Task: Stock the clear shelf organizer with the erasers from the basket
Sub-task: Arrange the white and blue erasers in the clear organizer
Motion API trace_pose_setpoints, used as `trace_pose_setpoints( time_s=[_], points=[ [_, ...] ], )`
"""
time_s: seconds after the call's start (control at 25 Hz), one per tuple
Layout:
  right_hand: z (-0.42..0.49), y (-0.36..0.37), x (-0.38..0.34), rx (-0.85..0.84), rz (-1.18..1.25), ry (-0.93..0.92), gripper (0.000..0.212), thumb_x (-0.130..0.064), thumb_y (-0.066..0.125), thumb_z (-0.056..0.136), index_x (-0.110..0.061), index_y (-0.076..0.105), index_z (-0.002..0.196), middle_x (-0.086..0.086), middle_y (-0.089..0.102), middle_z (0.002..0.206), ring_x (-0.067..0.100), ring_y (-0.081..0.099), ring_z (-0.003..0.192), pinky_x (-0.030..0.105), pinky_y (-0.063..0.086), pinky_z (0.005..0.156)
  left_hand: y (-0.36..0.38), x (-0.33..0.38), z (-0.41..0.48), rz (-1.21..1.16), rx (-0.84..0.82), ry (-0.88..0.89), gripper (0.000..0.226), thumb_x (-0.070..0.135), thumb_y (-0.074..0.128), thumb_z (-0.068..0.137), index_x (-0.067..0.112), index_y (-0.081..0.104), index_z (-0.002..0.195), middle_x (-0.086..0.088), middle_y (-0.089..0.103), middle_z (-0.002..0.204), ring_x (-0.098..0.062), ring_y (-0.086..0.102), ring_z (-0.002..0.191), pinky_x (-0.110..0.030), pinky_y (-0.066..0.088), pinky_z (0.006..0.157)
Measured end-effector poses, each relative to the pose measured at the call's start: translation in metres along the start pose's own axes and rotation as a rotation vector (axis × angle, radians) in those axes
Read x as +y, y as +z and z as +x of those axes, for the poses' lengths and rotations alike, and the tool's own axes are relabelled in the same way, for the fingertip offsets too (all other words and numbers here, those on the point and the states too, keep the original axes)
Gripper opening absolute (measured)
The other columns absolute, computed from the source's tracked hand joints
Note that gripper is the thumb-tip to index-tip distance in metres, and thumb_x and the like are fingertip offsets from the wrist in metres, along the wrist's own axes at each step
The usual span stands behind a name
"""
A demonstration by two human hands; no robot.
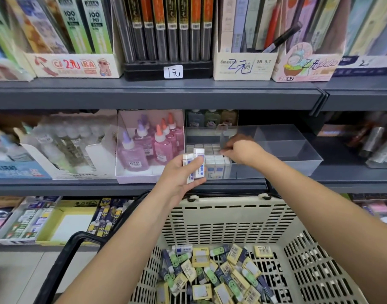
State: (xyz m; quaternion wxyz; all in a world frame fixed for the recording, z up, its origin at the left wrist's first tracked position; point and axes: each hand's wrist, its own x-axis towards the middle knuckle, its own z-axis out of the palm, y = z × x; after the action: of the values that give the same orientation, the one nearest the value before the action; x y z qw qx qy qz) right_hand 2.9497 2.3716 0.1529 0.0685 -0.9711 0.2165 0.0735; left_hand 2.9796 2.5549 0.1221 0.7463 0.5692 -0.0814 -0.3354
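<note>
Clutching white erasers (198,162) in left hand (177,178) grip, right hand (243,151) inside clear organizer (289,148), fingertips hidden, grip unclear

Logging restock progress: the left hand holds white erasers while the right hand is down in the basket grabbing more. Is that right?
Not quite. The right hand is not in the basket; it reaches into the clear shelf organizer, over the stocked rows of erasers. The left hand does hold white erasers. The head view shows this.
</note>
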Motion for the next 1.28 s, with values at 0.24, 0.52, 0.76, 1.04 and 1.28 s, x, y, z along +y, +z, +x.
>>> trace_pose_setpoints(
  time_s=[0.24,0.52,0.76,1.04,1.28],
  points=[
    [-0.030,-0.013,-0.005,0.114,0.643,-0.212,0.029,-0.034,0.053,0.092,-0.017,0.065,0.113,0.001,0.069,0.096,0.014,0.064,0.084,0.020,0.051,0.076,0.008,0.001,0.003,0.078,-0.024,0.003,0.008,0.016,0.066,0.084,0.014,0.064,0.091,0.000,0.071,0.078,-0.011,0.067,0.073,-0.023,0.055,0.058],
    [-0.032,-0.023,0.011,0.032,0.769,-0.208,0.020,-0.013,0.058,0.090,-0.013,0.065,0.109,-0.004,0.061,0.071,0.000,0.056,0.053,0.014,0.048,0.053,0.025,0.006,0.011,0.110,-0.012,0.007,0.011,0.019,0.057,0.091,0.012,0.065,0.088,0.001,0.072,0.073,-0.009,0.067,0.068,-0.021,0.054,0.057],
    [-0.007,-0.020,0.029,0.379,0.647,0.092,0.016,-0.022,0.060,0.088,-0.017,0.064,0.102,0.006,0.069,0.094,0.023,0.064,0.080,0.025,0.047,0.074,0.015,0.015,0.019,-0.036,0.065,-0.044,0.027,0.021,0.038,0.092,0.003,0.057,0.099,-0.001,0.048,0.064,-0.010,0.043,0.052,-0.021,0.036,0.043],
    [-0.002,-0.014,0.017,0.314,0.362,0.034,0.017,-0.030,0.059,0.087,-0.020,0.064,0.101,0.005,0.068,0.100,0.024,0.059,0.087,0.026,0.046,0.080,0.006,0.013,0.017,0.061,0.102,0.089,0.013,0.021,0.046,0.096,0.015,0.057,0.091,-0.001,0.069,0.086,-0.010,0.061,0.075,-0.026,0.048,0.062],
    [0.009,-0.002,0.008,0.134,0.243,0.039,0.021,-0.030,0.056,0.091,-0.017,0.065,0.105,0.008,0.063,0.117,0.029,0.058,0.105,0.031,0.046,0.089,-0.001,0.009,0.011,0.094,0.055,0.141,0.019,0.009,0.058,0.090,0.008,0.059,0.109,-0.003,0.066,0.095,-0.014,0.062,0.086,-0.033,0.054,0.078]
  ],
)
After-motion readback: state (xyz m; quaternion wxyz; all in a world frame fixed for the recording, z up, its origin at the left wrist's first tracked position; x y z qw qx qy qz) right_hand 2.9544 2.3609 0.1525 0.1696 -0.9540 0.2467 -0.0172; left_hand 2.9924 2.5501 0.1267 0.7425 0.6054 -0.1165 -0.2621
